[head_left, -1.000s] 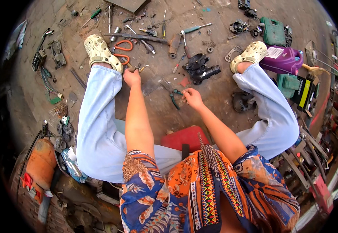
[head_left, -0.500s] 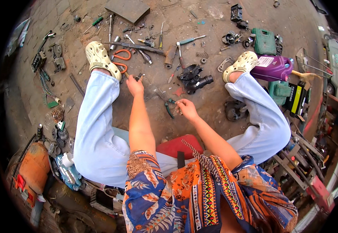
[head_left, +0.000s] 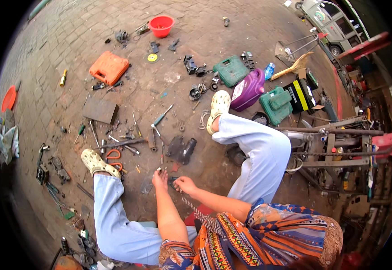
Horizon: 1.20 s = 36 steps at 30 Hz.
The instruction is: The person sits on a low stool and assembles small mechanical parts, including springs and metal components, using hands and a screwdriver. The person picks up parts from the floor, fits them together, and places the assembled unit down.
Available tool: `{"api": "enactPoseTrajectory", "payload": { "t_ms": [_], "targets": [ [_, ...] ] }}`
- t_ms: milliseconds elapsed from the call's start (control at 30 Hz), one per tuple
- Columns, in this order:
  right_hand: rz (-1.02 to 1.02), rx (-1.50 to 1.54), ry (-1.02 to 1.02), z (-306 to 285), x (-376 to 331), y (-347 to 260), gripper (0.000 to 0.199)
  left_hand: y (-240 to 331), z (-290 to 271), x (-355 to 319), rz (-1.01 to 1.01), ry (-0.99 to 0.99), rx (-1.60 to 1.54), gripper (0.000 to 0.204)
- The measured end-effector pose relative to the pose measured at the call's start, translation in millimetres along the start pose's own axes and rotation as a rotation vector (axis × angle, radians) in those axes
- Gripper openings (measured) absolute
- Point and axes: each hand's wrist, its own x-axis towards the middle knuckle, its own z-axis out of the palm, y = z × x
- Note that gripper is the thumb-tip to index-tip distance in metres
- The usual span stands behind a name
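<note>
My left hand is low over the ground between my legs, its fingers pinched together. A small pale-tipped piece shows at the fingertips, too small to name. Just to the right, my right hand is closed on dark green-handled pliers, mostly covered by the fingers. Beyond both hands lies a black cast part. A hammer rests further to the left, near orange-handled scissors-like handles.
Screwdrivers, sockets and loose metal parts lie about the ground. A metal block, an orange case and a red bowl stand further out. Near my right foot are a purple jug and green cases. A metal frame stands at right.
The view has swung to the right and outward, bringing in the orange case and red bowl. My left hand has left the orange handles and come beside my right; the pliers have shifted with my right hand.
</note>
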Motion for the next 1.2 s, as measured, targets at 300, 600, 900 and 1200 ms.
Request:
{"api": "enactPoseTrajectory", "payload": {
  "t_ms": [300,600,900,1200],
  "targets": [
    [0.025,0.282,-0.018,-1.7,-8.1,-3.0,0.013,105.8,175.5,-46.5,0.138,-0.243,-0.037,0.046],
    [-0.155,0.254,0.001,3.7,-3.0,-11.4,0.013,124.4,212.5,-186.2,0.404,-0.521,0.056,0.055],
    [-0.248,0.034,0.04,13.2,-6.7,18.1,0.013,66.0,60.7,-352.5,0.333,-0.668,0.073,0.042],
    [-0.218,-0.23,0.068,-13.9,-7.1,14.2,0.014,97.1,-38.2,-404.0,0.788,-0.627,0.172,0.029]
  ]
}}
